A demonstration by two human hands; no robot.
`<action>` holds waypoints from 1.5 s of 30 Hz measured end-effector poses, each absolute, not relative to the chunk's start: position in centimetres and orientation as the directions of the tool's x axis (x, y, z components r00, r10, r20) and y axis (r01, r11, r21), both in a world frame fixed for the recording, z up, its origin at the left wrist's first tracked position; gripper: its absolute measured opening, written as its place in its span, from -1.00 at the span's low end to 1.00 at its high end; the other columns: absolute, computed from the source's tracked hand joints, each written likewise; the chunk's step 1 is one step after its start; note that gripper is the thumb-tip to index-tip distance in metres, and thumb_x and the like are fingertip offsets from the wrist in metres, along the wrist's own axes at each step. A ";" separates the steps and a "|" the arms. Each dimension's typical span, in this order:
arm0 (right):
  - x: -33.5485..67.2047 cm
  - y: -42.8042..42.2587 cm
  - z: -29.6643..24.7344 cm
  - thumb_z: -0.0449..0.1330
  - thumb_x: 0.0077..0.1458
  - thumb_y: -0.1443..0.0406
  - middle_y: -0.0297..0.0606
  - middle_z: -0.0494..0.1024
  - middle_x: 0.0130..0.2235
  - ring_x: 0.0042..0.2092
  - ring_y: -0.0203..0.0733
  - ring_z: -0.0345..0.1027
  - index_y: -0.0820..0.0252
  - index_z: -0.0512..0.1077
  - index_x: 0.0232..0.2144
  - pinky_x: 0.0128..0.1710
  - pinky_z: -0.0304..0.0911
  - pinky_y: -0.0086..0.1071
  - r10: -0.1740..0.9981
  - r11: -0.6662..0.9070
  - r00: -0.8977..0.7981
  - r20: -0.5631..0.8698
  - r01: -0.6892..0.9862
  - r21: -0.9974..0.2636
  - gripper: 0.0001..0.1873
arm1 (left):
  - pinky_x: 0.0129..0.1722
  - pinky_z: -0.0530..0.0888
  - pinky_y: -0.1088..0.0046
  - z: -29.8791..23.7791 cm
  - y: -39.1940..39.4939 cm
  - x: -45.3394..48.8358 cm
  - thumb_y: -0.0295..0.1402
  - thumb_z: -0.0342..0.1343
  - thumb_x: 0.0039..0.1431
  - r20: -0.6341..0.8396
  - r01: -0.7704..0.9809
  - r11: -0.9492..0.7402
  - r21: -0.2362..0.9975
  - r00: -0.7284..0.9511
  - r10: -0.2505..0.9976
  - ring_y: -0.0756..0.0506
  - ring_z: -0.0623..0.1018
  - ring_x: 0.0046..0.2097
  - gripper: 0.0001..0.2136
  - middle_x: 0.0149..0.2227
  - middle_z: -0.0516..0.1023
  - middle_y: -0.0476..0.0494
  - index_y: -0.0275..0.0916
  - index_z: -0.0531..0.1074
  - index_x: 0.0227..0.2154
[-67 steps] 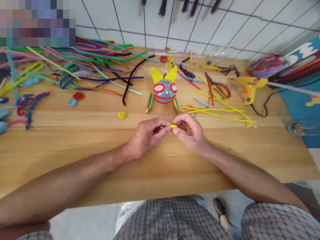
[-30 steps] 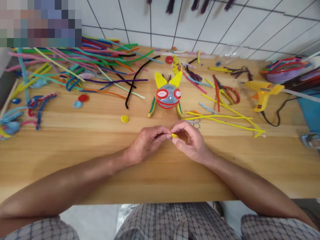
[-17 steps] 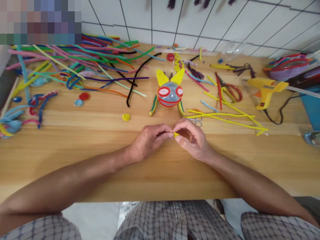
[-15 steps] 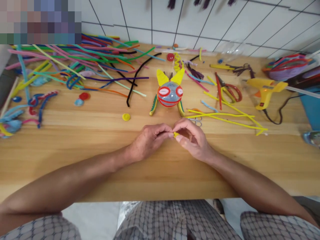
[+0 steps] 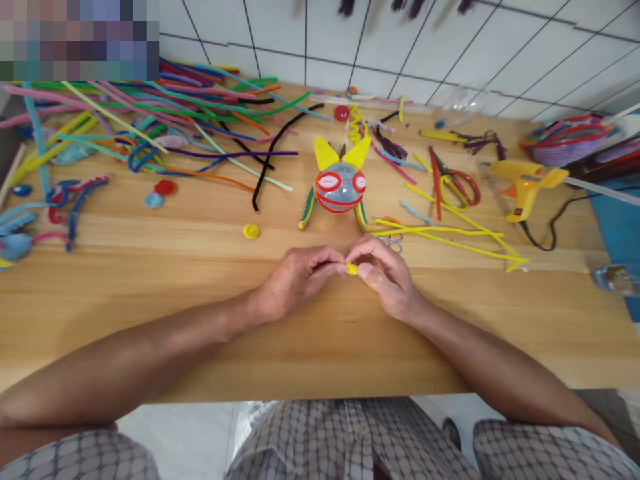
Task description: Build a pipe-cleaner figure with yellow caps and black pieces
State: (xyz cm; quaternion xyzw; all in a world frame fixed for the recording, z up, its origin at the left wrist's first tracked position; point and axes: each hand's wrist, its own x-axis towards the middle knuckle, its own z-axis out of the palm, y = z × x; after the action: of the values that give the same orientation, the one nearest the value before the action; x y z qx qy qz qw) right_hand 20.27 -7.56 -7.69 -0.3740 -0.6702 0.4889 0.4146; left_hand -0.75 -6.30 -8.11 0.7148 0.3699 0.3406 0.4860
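Near the middle of the table, my left hand (image 5: 305, 277) and my right hand (image 5: 385, 275) meet at the fingertips. Between them they pinch a small yellow piece (image 5: 352, 269), which looks like coiled pipe cleaner; most of it is hidden by the fingers. Just beyond my hands stands a craft figure (image 5: 341, 187) with a clear round body, yellow ears, red-rimmed eyes and green-and-yellow legs. To the left of my hands lies a flat yellow coil (image 5: 251, 231). Small scissors (image 5: 394, 241) lie partly behind my right hand.
A heap of coloured pipe cleaners (image 5: 200, 100) covers the back left. Yellow pipe cleaners (image 5: 450, 231) lie to the right, near red-handled scissors (image 5: 467, 190) and a yellow glue gun (image 5: 530, 187) with its cord. A tiled wall (image 5: 330, 47) borders the table's back.
My fingers have shifted slightly around the yellow piece, with the right thumb a little farther right and more of the piece showing. The camera view has moved a little.
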 end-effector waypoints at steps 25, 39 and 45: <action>20.3 -7.5 -7.8 0.12 0.42 0.14 -0.27 0.52 -0.22 -0.19 -0.14 0.38 0.07 0.51 -0.18 -0.17 0.27 -0.23 0.920 0.279 -0.320 0.224 0.134 -0.951 -0.79 | -0.33 0.45 0.58 -8.1 -6.3 -0.8 -0.32 0.17 0.39 0.142 0.205 -0.265 0.942 0.473 0.869 0.03 0.55 -0.36 -0.84 -0.36 0.66 -0.03 -0.28 0.58 -0.26; 20.2 -7.4 -7.6 0.11 0.41 0.11 -0.28 0.50 -0.27 -0.24 -0.14 0.36 0.07 0.48 -0.24 -0.23 0.26 -0.23 0.918 0.272 -0.337 0.207 0.159 -0.949 -0.75 | -0.37 0.42 0.58 -8.0 -6.3 -0.8 -0.29 0.17 0.39 0.133 0.233 -0.272 0.934 0.480 0.867 0.04 0.50 -0.40 -0.81 -0.40 0.63 -0.02 -0.28 0.59 -0.27; 20.3 -7.4 -7.7 0.11 0.40 0.08 -0.27 0.50 -0.27 -0.23 -0.13 0.36 0.07 0.48 -0.24 -0.23 0.27 -0.22 0.926 0.252 -0.331 0.184 0.175 -0.952 -0.73 | -0.37 0.42 0.58 -8.1 -6.3 -0.8 -0.26 0.16 0.40 0.134 0.236 -0.276 0.932 0.483 0.865 0.04 0.51 -0.40 -0.79 -0.40 0.63 -0.03 -0.28 0.59 -0.27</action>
State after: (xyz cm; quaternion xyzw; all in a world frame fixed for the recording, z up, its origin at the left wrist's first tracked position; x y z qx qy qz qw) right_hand 20.34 -7.45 -7.74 -0.4069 -0.6760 0.4567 0.4109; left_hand -0.78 -6.25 -8.09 0.7241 0.3803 0.3373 0.4661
